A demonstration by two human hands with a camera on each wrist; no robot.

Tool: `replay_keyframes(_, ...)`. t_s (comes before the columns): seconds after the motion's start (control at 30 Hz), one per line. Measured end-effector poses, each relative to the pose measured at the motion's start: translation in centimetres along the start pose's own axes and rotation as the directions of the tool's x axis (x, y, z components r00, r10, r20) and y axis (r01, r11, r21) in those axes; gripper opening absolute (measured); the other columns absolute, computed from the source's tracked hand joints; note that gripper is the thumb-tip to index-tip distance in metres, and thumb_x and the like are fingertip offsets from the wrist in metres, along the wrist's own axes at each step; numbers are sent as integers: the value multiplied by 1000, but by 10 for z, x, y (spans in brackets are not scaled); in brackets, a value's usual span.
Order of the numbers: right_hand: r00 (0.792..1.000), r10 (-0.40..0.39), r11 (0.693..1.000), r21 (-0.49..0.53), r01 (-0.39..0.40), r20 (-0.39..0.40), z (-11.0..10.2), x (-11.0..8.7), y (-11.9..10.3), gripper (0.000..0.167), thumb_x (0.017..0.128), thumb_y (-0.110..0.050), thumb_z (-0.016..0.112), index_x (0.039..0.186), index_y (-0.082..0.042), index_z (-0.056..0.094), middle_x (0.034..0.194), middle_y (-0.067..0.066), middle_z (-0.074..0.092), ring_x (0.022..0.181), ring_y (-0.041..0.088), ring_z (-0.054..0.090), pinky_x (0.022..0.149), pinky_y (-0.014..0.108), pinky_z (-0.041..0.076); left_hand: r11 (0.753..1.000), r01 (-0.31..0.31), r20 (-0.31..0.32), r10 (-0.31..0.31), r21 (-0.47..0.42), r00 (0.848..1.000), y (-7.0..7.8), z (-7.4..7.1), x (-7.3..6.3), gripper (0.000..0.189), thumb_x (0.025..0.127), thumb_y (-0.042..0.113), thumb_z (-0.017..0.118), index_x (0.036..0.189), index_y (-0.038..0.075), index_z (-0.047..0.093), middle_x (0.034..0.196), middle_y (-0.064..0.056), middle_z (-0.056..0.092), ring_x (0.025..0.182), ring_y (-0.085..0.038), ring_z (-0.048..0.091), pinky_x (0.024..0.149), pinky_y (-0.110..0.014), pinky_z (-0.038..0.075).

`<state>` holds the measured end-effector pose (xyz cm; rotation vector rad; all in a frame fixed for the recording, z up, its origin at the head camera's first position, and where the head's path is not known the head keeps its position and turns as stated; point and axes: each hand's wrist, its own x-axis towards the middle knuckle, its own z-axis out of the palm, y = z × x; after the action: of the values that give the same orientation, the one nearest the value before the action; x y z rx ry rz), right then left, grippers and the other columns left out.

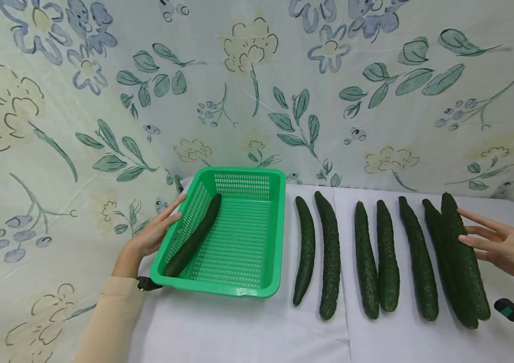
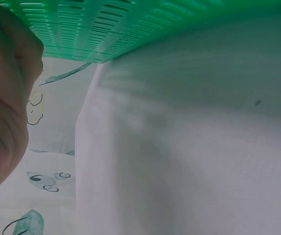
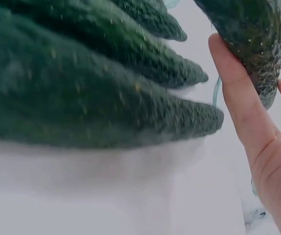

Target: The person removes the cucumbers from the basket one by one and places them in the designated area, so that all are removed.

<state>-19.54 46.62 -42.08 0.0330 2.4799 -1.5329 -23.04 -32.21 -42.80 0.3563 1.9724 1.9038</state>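
A green plastic basket [image 1: 259,291] stands on the left with one dark green cucumber [image 1: 195,237] lying along its left side. My left hand [image 1: 152,234] holds the basket's left rim; its curled fingers show against the slotted wall in the left wrist view. At the far right, my right hand [image 1: 504,244] grips the rightmost cucumber [image 1: 463,257] near its upper part. The right wrist view shows the thumb [image 3: 241,93] on one side of this cucumber [image 3: 253,39] and fingertips on the other. It overlaps the neighbouring cucumber [image 1: 449,272] in the head view.
Several more cucumbers lie lengthwise in a row on the white-covered table [image 1: 302,333], from a thin one [image 1: 304,252] beside the basket to a thicker one [image 1: 419,259] farther right. A floral cloth [image 1: 247,111] hangs behind the table and along its left side.
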Motion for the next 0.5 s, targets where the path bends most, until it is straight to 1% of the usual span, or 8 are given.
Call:
replay_keyframes(0.07,1000,20,1000,-6,-20,9,-5,1,3,80,106,-29,53,157,-41,-7,155,38,-13,129,66,3,98,80,12,1000,1,3,-1,-4,1000,0,0,-1,57,112,27,32,161,39,5,163,-18,13,119,-19,58,88,-36,54)
replay_keyframes(0.13,1000,25,1000,-13,-24,16,-9,1,7,80,106,-30,53,156,-42,-8,154,37,-13,129,64,1,97,81,13,1000,4,5,-4,-9,1000,-1,0,-1,57,112,28,32,161,39,6,162,-19,15,118,-19,59,87,-36,55)
replay_keyframes(0.2,1000,19,1000,-19,-19,18,-12,2,11,80,106,-29,53,156,-43,-7,153,37,-13,129,61,-1,95,81,14,1000,3,7,-3,-9,1000,-1,-1,-1,57,112,28,32,161,39,5,161,-20,16,118,-19,60,87,-36,55)
replay_keyframes(0.3,1000,-2,1000,-15,2,26,-17,3,18,81,106,-25,54,157,-43,-7,156,34,-20,134,61,-10,94,82,13,1000,0,6,0,-9,1000,-1,-1,-1,57,112,27,32,161,39,5,162,-19,15,117,-19,60,87,-36,55)
replay_keyframes(0.37,1000,-4,1000,-18,4,24,-20,4,22,82,105,-25,54,157,-43,-7,154,35,-24,135,61,-15,93,82,14,1000,-1,5,2,-13,1000,-1,-2,-1,57,112,27,32,161,38,5,162,-18,14,117,-19,60,87,-36,55)
replay_keyframes(0.43,1000,-7,999,-37,7,17,-22,5,26,82,105,-25,54,157,-42,-8,154,37,-22,134,62,-10,93,81,17,1000,1,5,-1,-19,1000,-1,-2,-1,57,112,26,32,161,38,6,162,-19,14,117,-19,60,87,-36,55)
replay_keyframes(0.5,1000,-4,998,-63,4,6,-24,6,30,83,105,-26,55,156,-41,-9,152,41,-17,130,63,-2,91,81,22,1000,3,5,-3,-22,1000,0,-2,-1,57,112,26,32,161,38,5,162,-19,14,117,-20,60,87,-36,55)
